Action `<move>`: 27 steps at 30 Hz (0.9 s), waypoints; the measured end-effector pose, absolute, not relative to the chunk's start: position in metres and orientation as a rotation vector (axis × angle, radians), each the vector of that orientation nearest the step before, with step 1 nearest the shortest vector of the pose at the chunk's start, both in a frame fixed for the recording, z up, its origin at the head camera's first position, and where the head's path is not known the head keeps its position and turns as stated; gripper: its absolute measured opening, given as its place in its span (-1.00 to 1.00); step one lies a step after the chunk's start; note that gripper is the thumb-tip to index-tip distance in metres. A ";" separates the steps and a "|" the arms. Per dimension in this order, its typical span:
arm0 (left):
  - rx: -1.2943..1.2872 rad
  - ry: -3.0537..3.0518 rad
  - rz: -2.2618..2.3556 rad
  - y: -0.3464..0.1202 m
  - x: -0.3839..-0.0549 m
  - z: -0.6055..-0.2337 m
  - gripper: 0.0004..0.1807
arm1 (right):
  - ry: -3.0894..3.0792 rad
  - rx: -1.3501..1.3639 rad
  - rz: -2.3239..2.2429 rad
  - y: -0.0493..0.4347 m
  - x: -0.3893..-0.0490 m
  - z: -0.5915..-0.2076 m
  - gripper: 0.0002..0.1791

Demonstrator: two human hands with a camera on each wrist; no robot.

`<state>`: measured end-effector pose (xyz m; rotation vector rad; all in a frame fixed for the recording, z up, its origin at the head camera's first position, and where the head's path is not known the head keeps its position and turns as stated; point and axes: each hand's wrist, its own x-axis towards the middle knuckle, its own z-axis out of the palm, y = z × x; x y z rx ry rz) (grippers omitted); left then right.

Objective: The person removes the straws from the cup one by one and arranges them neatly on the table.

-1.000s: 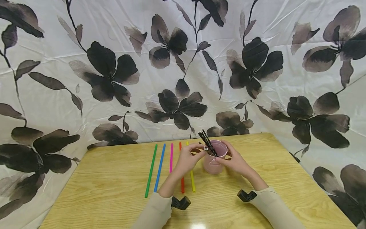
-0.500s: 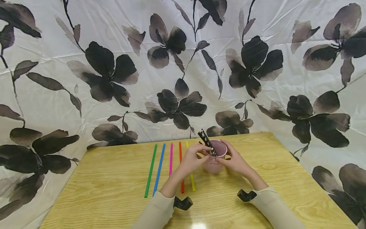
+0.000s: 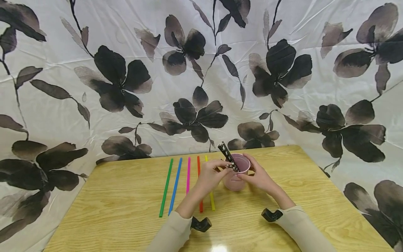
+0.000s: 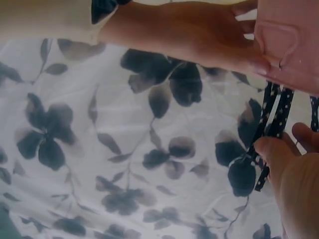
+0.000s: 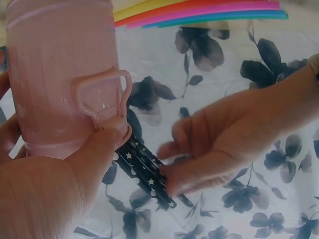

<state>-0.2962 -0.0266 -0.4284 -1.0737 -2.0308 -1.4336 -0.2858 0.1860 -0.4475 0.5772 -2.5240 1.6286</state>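
A pink cup [image 3: 234, 183] with a small handle [image 5: 102, 94] stands upright on the table, its mouth facing up. My right hand [image 3: 259, 177] grips it at the rim, fingers along the far side and thumb at the front. Several black straws [image 3: 224, 150] lean out of the cup toward the back left; white stars and dots show on them in the right wrist view. At the cup's left rim, my left hand [image 3: 211, 176] pinches black straws between thumb and fingers. How many it holds is hidden behind the fingers.
Left of the cup, green [image 3: 166, 187], blue [image 3: 175, 185], pink [image 3: 188, 175], red [image 3: 201, 206] and yellow [image 3: 212, 201] straws lie side by side on the wooden table [image 3: 119, 206]. My left forearm passes over some. A flower-printed cloth [image 3: 233, 115] hangs behind the table.
My left hand has moved a little to the right, bringing the pinched straws closer over the cup's mouth. The right hand and the cup have stayed in place.
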 end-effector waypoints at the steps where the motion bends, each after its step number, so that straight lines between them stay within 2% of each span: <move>1: -1.084 -2.001 -1.445 -0.028 -0.296 -0.426 -0.85 | -2.526 0.571 1.638 0.184 -0.283 -0.443 -0.14; 7: -1.118 -1.868 -1.403 -0.040 -0.282 -0.399 -0.87 | -2.520 0.581 1.644 0.182 -0.280 -0.438 -0.14; 12: -1.102 -1.801 -1.430 -0.056 -0.256 -0.364 -0.84 | -2.505 0.609 1.626 0.185 -0.290 -0.453 -0.13; 19: -1.136 -1.622 -1.556 -0.086 -0.238 -0.328 -0.78 | -2.510 0.554 1.606 0.188 -0.295 -0.463 -0.13; 27: -0.959 -1.576 -1.684 -0.132 -0.228 -0.304 -0.68 | -2.517 0.575 1.587 0.188 -0.295 -0.461 -0.11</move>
